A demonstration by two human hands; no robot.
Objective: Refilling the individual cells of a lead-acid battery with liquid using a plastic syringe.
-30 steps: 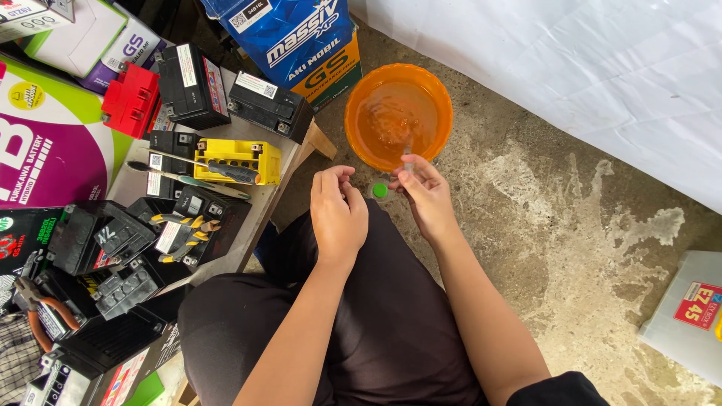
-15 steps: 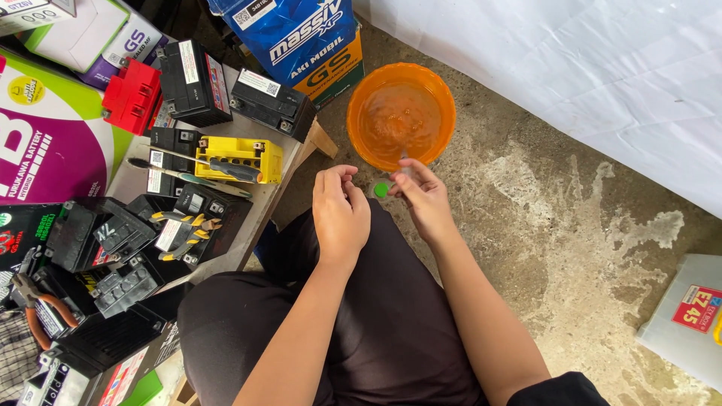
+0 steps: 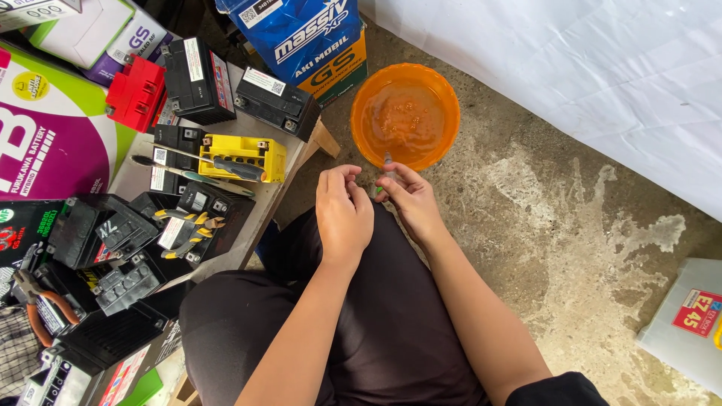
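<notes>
Rough concrete floor, stained in pale patches, runs under a white sheet hung at the upper right. On it stands an orange basin with liquid inside, just beyond the person's knees.

The right hand has its fingers pinched together on a small thin object whose tip points up toward the near rim of the basin; what the object is cannot be told. The left hand sits just beside it, fingers curled inward with the fingertips close to the right hand's; whether it grips anything cannot be told.

To the left, a low worktop carries a yellow battery, several black batteries, a red battery and a screwdriver lying across them. A blue and yellow carton stands behind the worktop, near the basin. A grey box rests on the floor at the far right.
</notes>
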